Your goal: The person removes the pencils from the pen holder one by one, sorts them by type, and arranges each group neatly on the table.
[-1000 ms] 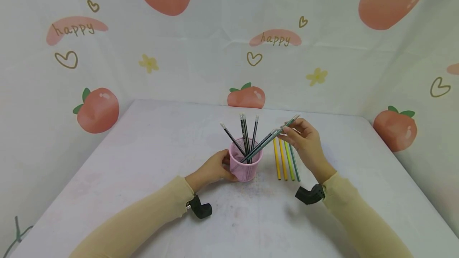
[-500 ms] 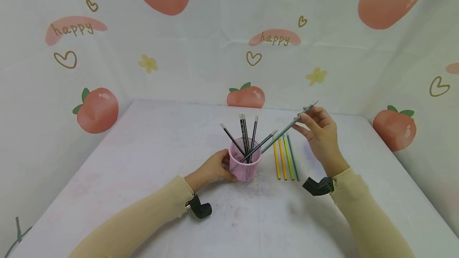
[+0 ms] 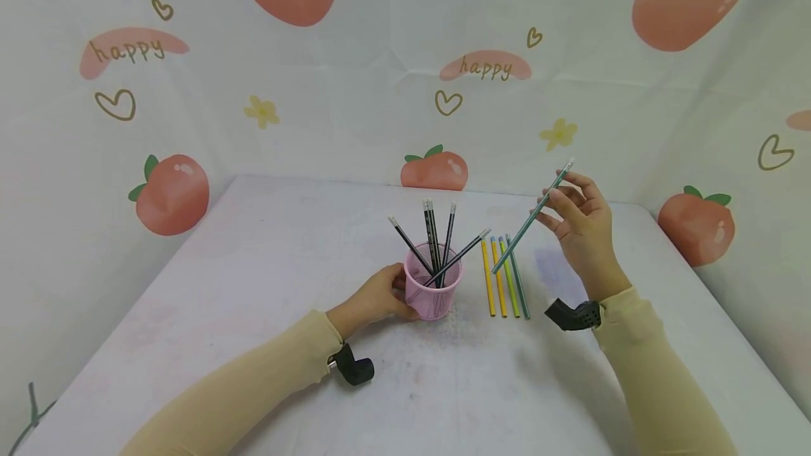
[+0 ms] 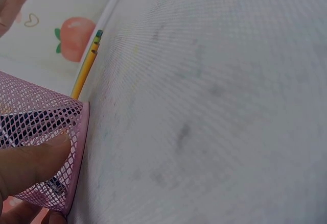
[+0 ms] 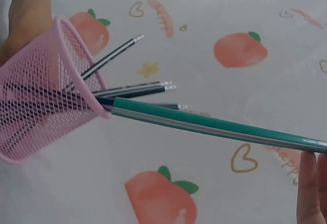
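My left hand (image 3: 376, 295) grips the pink mesh pencil cup (image 3: 434, 301) around its side, thumb against the mesh in the left wrist view. Several dark pencils (image 3: 433, 238) with pale ends stand and lean inside the cup. Raised to the right of it, my right hand (image 3: 581, 231) pinches a green pencil (image 3: 531, 220) near its pale-tipped upper end. That pencil slants down to the left, its lower end over the row of pencils on the table. In the right wrist view the green pencil (image 5: 204, 123) crosses in front of the cup (image 5: 46, 91).
Right of the cup lie two yellow pencils (image 3: 488, 280), a lime-green pencil (image 3: 510, 280) and a teal pencil (image 3: 519, 283), side by side on the white tabletop (image 3: 285, 245). A white cloth backdrop (image 3: 367, 111) with printed peaches rises behind the table.
My right hand has drawn the green pencil up and out of the cup, moving to the right, and the pencil now stands steeper. The left hand and the cup have stayed in place.
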Motion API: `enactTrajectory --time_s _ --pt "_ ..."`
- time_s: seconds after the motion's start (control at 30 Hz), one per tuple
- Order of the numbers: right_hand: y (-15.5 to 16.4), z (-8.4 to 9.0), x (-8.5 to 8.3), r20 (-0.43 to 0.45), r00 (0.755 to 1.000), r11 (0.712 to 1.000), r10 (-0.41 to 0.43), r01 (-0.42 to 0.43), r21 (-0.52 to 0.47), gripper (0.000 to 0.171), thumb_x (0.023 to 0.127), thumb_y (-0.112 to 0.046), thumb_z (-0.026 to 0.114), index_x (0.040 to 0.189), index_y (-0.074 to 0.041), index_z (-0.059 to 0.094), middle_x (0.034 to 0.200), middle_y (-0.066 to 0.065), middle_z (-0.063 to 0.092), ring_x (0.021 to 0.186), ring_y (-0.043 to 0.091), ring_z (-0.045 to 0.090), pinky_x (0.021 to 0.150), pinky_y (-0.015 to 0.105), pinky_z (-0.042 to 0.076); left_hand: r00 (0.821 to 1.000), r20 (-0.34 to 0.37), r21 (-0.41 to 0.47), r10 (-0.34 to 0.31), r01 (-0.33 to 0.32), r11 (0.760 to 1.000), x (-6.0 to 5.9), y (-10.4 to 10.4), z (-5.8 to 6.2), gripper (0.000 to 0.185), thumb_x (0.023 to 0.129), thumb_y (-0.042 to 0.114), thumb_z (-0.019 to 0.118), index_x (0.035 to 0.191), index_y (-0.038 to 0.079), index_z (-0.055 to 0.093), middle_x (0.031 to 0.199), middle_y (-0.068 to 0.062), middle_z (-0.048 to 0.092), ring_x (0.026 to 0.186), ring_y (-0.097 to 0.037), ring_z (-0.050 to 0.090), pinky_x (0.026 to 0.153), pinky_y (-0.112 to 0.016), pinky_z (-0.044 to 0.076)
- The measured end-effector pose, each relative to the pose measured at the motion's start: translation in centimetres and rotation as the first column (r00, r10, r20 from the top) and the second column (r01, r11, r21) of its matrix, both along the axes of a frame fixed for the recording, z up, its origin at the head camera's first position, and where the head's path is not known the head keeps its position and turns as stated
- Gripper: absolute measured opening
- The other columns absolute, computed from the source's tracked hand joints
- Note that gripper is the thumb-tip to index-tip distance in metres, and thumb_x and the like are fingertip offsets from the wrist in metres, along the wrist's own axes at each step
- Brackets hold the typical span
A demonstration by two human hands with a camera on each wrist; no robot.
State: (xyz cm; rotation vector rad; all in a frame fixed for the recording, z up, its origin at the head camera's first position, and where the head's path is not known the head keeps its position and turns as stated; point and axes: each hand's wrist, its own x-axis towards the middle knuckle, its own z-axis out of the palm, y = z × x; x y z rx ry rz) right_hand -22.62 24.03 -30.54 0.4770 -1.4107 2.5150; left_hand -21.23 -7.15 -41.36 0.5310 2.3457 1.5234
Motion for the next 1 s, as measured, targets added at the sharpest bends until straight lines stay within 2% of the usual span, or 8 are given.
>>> enactTrajectory --time_s 0.23,0.47,0.73,0.9,1.0 --pt "1.0 -0.6 -0.7 0.075 0.997 0.999 0.016 -0.019 0.039 0.033 0.092 0.009 0.054 0.119 -0.01 0.056 0.089 0.006 0.064 0.079 0.017 0.066 0.07 0.03 0.059 1.0 0.008 -0.01 0.008 -0.007 1.0 0.0 0.0 -0.1 0.069 0.062 -0.005 0.082 0.124 -0.006 0.052 0.117 -0.017 0.063 0.108 -0.026 0.06 0.093 -0.036 0.051" --pt "2.4 -1.8 -1.7 0.177 0.984 0.983 -0.012 -0.021 0.185 0.034 0.092 0.003 0.058 0.122 -0.012 0.056 0.09 0.001 0.065 0.08 0.012 0.067 0.071 0.028 0.059 1.0 -0.004 0.0 -0.002 0.002 1.0 0.0 -0.1 0.0 0.069 0.061 -0.006 0.082 0.124 -0.006 0.052 0.116 -0.018 0.063 0.106 -0.026 0.06 0.092 -0.037 0.052" --pt "3.7 -3.4 -3.0 0.266 0.959 0.903 -0.097 -0.027 0.429 0.036 0.092 -0.009 0.063 0.127 -0.015 0.054 0.096 -0.004 0.061 0.084 0.008 0.065 0.071 0.024 0.058 1.0 0.006 0.021 -0.008 0.008 1.0 0.3 0.0 0.4 0.067 0.062 -0.007 0.081 0.122 -0.008 0.052 0.114 -0.019 0.063 0.105 -0.027 0.061 0.093 -0.039 0.051" --pt "4.3 -4.1 -3.5 0.29 0.952 0.866 -0.102 -0.058 0.497 0.032 0.095 -0.006 0.059 0.125 -0.016 0.054 0.094 -0.007 0.057 0.083 0.005 0.064 0.071 0.023 0.057 1.0 0.005 0.014 -0.007 0.007 1.0 0.3 0.0 0.5 0.067 0.062 -0.006 0.081 0.122 -0.008 0.052 0.114 -0.019 0.063 0.104 -0.026 0.061 0.093 -0.039 0.051" --pt "4.6 -4.6 -3.8 0.299 0.95 0.845 -0.091 -0.086 0.528 0.038 0.095 -0.003 0.057 0.132 -0.011 0.051 0.093 -0.008 0.056 0.083 0.004 0.063 0.07 0.022 0.057 1.0 0.0 0.006 -0.005 0.005 1.0 0.3 0.0 0.5 0.067 0.062 -0.006 0.082 0.123 -0.008 0.052 0.114 -0.019 0.064 0.104 -0.026 0.061 0.093 -0.039 0.051"
